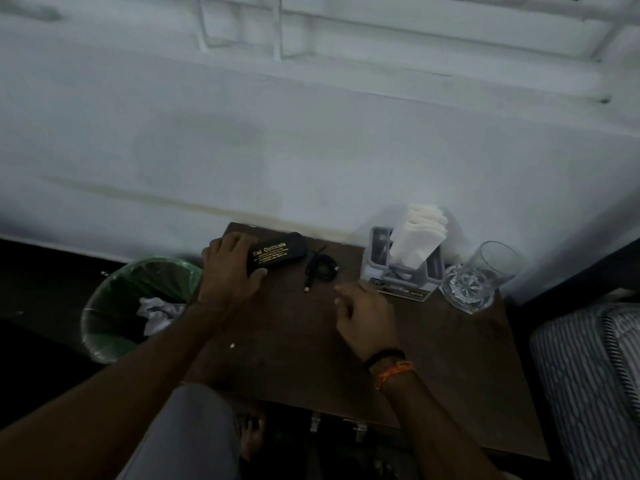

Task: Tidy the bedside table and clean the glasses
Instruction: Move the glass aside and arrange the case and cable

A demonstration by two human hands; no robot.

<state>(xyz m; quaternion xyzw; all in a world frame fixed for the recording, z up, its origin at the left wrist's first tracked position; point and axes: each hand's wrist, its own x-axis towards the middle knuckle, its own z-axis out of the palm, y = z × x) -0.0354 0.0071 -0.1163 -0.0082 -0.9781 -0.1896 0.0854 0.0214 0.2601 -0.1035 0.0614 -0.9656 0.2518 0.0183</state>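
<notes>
A black glasses case (281,252) with gold lettering lies at the far left corner of the dark wooden bedside table (450,358). My left hand (230,268) grips its left end, thumb under the near edge. My right hand (365,318) hovers over the middle of the table with fingers loosely curled and nothing in it. A coiled black cable (320,268) lies between the hands, just right of the case. The glasses themselves are not visible.
A grey holder with white tissues (414,242) stands at the back of the table. A clear tumbler (479,277) sits to its right. A green-lined bin (138,303) with crumpled paper stands left of the table. A striped mattress (595,382) borders the right.
</notes>
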